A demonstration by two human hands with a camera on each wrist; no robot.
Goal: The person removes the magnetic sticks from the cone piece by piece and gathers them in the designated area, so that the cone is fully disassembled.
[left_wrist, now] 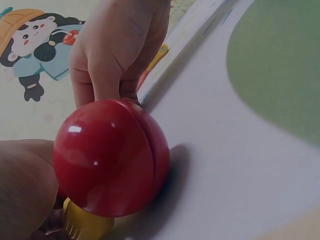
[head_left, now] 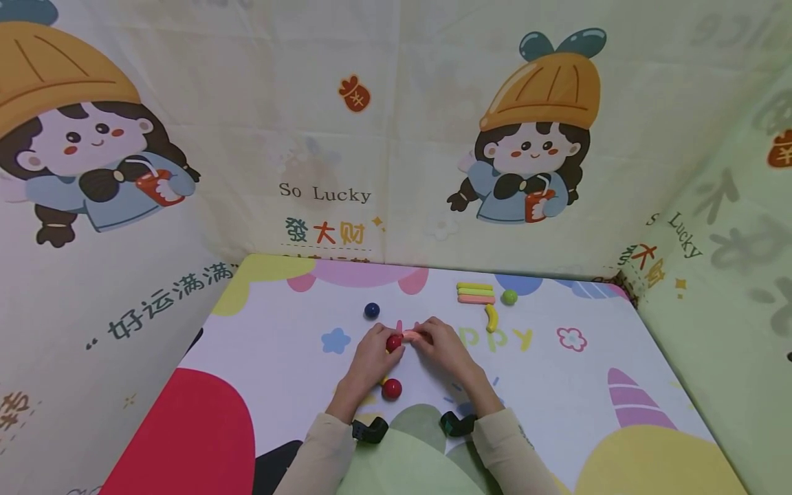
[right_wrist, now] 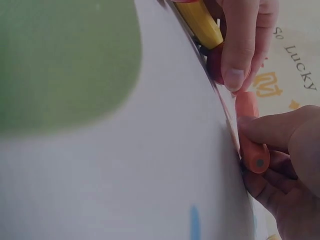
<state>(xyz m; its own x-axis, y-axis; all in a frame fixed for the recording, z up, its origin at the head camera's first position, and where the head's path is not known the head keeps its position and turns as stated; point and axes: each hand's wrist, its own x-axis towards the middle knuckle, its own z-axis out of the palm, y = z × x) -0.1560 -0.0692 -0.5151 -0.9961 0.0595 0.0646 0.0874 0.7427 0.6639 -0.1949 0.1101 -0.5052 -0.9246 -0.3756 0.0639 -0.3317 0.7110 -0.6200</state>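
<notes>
My left hand [head_left: 379, 349] pinches a red ball [head_left: 394, 342] at the middle of the table. My right hand [head_left: 433, 339] grips a short orange-pink stick [head_left: 411, 335] and holds its end at that ball. In the right wrist view the orange-pink stick [right_wrist: 252, 147] lies in my right hand's fingers [right_wrist: 280, 135], and a left fingertip [right_wrist: 240, 50] rests on the red ball [right_wrist: 215, 62] beside a yellow stick [right_wrist: 202, 22]. A second red ball [head_left: 392, 389] sits near my left wrist; the left wrist view shows this second red ball [left_wrist: 110, 155] with a yellow stick [left_wrist: 85, 225] under it.
On the colourful table mat [head_left: 297, 385] lie a blue ball [head_left: 371, 310], a green ball [head_left: 509, 297], a curved yellow piece [head_left: 491, 317] and a small stack of sticks [head_left: 476, 293]. Cartoon-printed cloth walls [head_left: 396, 137] close in the back and both sides.
</notes>
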